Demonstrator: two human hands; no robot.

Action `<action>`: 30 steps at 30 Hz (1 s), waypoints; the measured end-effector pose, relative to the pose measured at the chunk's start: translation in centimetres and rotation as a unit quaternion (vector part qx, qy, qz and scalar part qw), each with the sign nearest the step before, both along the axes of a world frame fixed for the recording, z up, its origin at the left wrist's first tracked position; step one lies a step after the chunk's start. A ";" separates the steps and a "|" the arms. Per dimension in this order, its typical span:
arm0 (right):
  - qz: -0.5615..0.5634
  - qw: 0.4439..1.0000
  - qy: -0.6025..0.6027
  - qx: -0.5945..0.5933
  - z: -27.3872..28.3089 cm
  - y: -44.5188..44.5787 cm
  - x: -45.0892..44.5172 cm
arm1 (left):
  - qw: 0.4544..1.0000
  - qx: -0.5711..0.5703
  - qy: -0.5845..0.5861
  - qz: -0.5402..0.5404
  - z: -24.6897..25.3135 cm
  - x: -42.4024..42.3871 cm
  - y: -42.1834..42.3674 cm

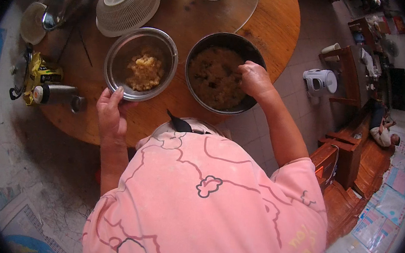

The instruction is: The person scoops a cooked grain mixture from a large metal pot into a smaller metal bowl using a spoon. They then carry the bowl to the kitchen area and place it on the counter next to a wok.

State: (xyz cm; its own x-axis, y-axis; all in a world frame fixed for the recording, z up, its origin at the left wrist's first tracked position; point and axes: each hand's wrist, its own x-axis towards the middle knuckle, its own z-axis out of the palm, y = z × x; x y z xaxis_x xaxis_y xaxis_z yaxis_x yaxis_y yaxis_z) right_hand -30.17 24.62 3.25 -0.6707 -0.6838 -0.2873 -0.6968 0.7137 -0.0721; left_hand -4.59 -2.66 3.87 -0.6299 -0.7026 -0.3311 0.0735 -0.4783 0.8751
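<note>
My left hand [113,112] grips the near rim of a steel bowl [112,61], thumb over the edge. A crumbly yellowish mass [145,70] lies inside that bowl. To its right stands a large dark metal pot [222,111] with a brownish mixture [215,73] spread over its bottom. My right hand [254,78] is at the pot's right side, fingers curled over the mixture; whether it holds anything is hidden.
Behind the bowl lies an upturned white plastic colander [128,7], beside a tilted steel basin [72,0]. A steel flask [57,94] and a yellow bag [43,71] are at the left. A white stool [320,81] and a seated person [383,131] are off to the right.
</note>
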 end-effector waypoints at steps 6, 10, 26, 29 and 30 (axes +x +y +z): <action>0.004 0.996 0.030 -0.089 1.9 -1.1 0.8 | 1.000 0.005 0.003 -0.016 -0.2 0.6 0.0; 0.007 0.994 0.014 -0.108 -0.6 -2.0 1.2 | 0.999 0.005 0.018 -0.029 -0.6 0.8 -0.3; 0.003 0.999 0.009 -0.039 2.5 0.6 0.3 | 1.000 -0.009 -0.006 0.000 0.6 0.9 0.7; 0.007 1.000 0.000 -0.008 3.6 1.5 1.3 | 1.000 -0.007 -0.006 0.007 0.4 1.1 0.8; 0.008 1.000 0.004 0.005 3.1 1.5 1.4 | 1.000 -0.005 0.005 0.001 0.1 1.1 0.6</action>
State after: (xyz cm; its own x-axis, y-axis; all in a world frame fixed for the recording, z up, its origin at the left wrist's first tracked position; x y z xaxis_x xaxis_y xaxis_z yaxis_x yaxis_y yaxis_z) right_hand -28.76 26.14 6.36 -0.6621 -0.6920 -0.2877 -0.7087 0.7030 -0.0596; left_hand -3.54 -2.04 3.97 -0.6313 -0.7077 -0.3172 0.0839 -0.4690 0.8792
